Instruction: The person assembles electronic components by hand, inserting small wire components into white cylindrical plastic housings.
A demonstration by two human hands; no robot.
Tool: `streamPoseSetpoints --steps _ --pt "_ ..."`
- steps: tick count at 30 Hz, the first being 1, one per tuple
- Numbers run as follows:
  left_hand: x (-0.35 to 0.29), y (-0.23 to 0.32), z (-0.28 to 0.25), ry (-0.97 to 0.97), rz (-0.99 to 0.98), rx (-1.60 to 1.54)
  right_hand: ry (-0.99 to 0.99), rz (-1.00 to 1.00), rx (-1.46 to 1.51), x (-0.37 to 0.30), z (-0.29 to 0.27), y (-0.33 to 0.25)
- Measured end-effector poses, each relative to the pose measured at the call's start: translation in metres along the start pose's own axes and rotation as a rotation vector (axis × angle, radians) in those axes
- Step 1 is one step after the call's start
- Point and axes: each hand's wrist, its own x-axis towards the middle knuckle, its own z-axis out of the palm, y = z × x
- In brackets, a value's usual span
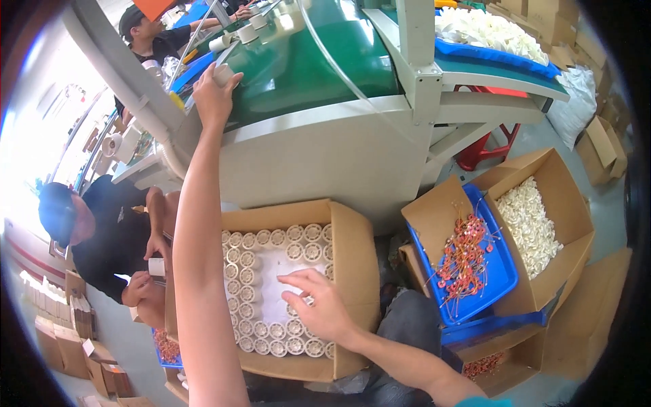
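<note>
My left hand reaches up to the near end of the green conveyor belt, closed around a white cylindrical plastic part. Below, my right hand hovers over an open cardboard box, its thumb and fingers apart with nothing visible between them. Rows of round white plastic parts with ribbed tops line the sides of the box. In the middle of the layer a pale sheet shows. My left forearm hides the box's left side.
Several white parts stand farther along the belt. To the right, a blue tray holds red components with wires beside a carton of small white pieces. A co-worker sits at left holding a white part; another person works beyond the belt.
</note>
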Motion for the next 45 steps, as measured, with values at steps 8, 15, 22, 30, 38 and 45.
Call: streamPoseSetpoints --steps 8,15,22,30,38,45 --pt "0.013 -0.015 -0.003 -0.080 0.066 0.333 -0.020 0.009 0.075 0.003 -0.005 -0.003" --pt "-0.118 0.099 -0.101 0.147 0.258 -0.216 0.136 -0.083 0.060 0.011 -0.036 -0.017" --pt "-0.382 0.224 -0.273 -0.622 -0.427 -0.943 0.395 -0.165 -0.020 -0.023 -0.086 -0.056" --pt "-0.464 0.265 -0.262 -0.718 -0.563 -0.815 0.589 0.087 -0.145 -0.159 -0.134 0.056" --pt "-0.471 0.272 -0.246 -0.378 -0.855 -1.013 0.588 0.031 -0.216 -0.142 -0.149 0.056" --pt "-0.471 0.274 -0.242 -0.226 -0.973 -0.969 0.583 -0.061 -0.124 -0.136 -0.129 0.066"
